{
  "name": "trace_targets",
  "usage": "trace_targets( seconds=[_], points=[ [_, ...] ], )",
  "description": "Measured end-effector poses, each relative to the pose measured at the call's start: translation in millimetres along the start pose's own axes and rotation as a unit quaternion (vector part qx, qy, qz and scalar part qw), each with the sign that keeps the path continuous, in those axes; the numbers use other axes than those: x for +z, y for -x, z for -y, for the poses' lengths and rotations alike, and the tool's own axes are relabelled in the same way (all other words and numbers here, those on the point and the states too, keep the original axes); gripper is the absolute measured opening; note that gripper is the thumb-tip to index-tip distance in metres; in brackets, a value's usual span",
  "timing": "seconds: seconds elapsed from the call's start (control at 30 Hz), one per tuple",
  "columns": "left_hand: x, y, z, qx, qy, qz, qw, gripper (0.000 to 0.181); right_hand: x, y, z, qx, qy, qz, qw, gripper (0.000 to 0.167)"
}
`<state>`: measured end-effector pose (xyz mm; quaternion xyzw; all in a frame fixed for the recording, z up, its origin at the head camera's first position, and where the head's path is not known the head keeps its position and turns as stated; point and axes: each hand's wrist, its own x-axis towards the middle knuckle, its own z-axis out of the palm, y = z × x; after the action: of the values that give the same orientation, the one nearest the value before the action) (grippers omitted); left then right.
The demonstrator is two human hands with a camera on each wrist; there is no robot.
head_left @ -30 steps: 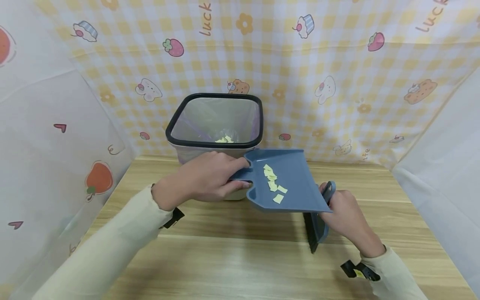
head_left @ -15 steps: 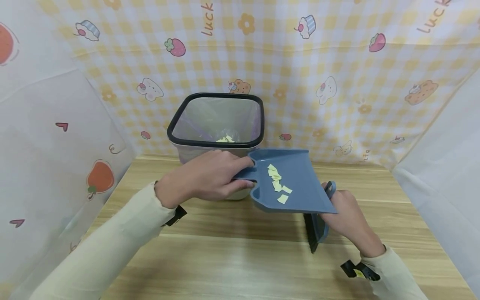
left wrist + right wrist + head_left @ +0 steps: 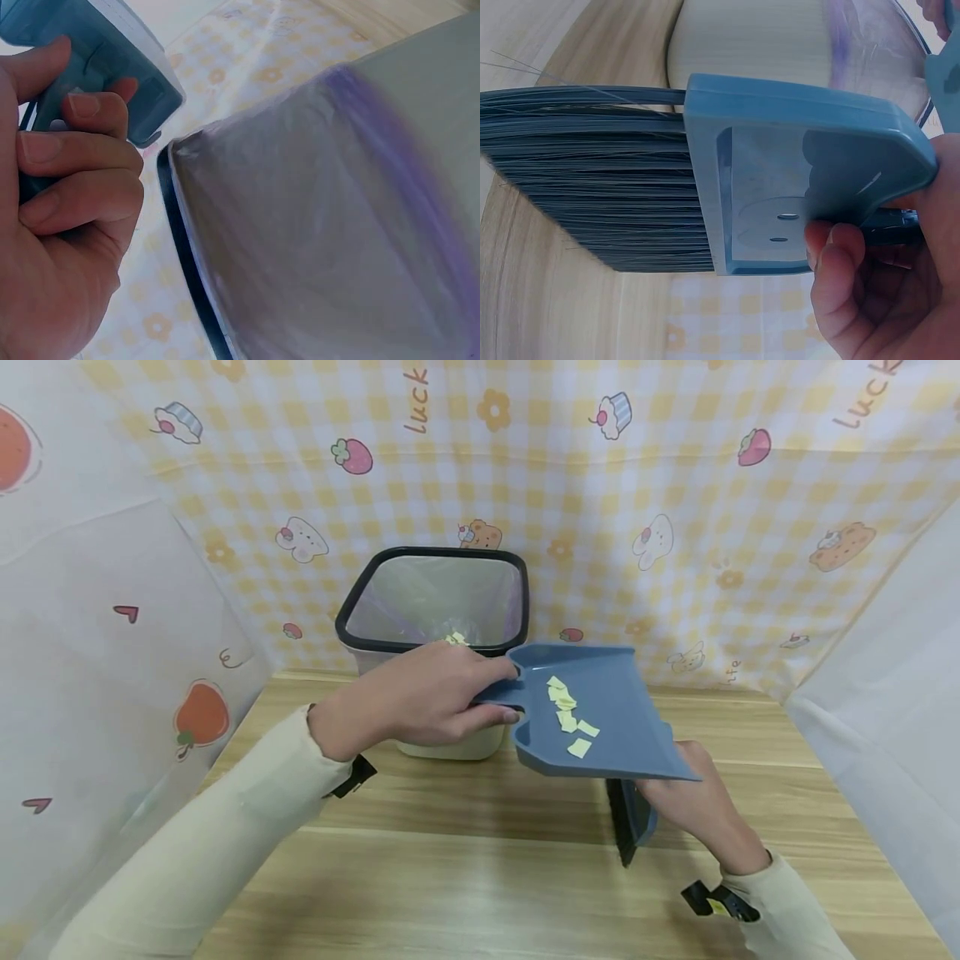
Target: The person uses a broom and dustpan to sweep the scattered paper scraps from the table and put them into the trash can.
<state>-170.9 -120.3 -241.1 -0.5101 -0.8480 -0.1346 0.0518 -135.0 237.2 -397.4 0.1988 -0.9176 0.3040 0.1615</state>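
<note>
My left hand (image 3: 420, 697) grips the handle of a blue dustpan (image 3: 622, 710), holding it above the table just in front and to the right of the bin. Several pale yellow paper scraps (image 3: 566, 714) lie on the pan near its handle end. Below the pan's right edge, my right hand (image 3: 686, 789) holds a blue hand brush (image 3: 780, 172) by its handle, its dark bristles (image 3: 592, 180) pointing down in the head view. The pan hides part of the brush and of that hand. In the left wrist view, fingers (image 3: 90, 150) curl round the dustpan handle.
A squarish bin (image 3: 450, 749) with a black rim (image 3: 352, 602) and a clear liner stands at the back of the wooden table (image 3: 450, 877). More yellow scraps (image 3: 456, 638) lie inside it. A checked cloth (image 3: 675, 477) hangs behind; white cloths close off both sides.
My left hand has moved the dustpan to the right and slightly up, so it now covers more of the brush handle. The scraps stay on the pan. My right hand keeps its place.
</note>
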Motion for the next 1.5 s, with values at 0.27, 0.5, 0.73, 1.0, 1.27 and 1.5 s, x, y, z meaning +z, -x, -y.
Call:
trace_targets(
  seconds=[0.27, 0.5, 0.73, 1.0, 1.27, 1.5],
  points=[
    [-21.4, -5.4, 1.9, 0.006, 0.011, -0.008, 0.9999, 0.027, -2, -2.8, 1, 0.004, 0.028, 0.008, 0.9996, 0.028],
    [-37.7, -5.0, 8.9, -0.019, 0.017, -0.016, 0.9995, 0.026, -1, -1.4, 2, 0.015, 0.032, 0.025, 0.9991, 0.015],
    [-49.5, 2.7, 23.9, -0.034, 0.003, -0.039, 0.9986, 0.025, 0, -2.0, 2, 0.013, 0.027, 0.029, 0.9991, 0.019],
    [-56.5, 16.1, 47.6, -0.055, -0.008, -0.068, 0.9961, 0.022, 0, -2.6, 2, -0.005, 0.024, 0.014, 0.9996, 0.020],
    [-63.6, 34.8, 67.8, -0.132, -0.030, -0.059, 0.9890, 0.030, 1, -2.4, 2, -0.003, 0.021, 0.013, 0.9997, 0.021],
    [-68.6, 52.4, 81.8, -0.181, -0.037, -0.050, 0.9816, 0.027, 0, -2.5, 3, -0.001, 0.026, 0.015, 0.9995, 0.021]
  ],
)
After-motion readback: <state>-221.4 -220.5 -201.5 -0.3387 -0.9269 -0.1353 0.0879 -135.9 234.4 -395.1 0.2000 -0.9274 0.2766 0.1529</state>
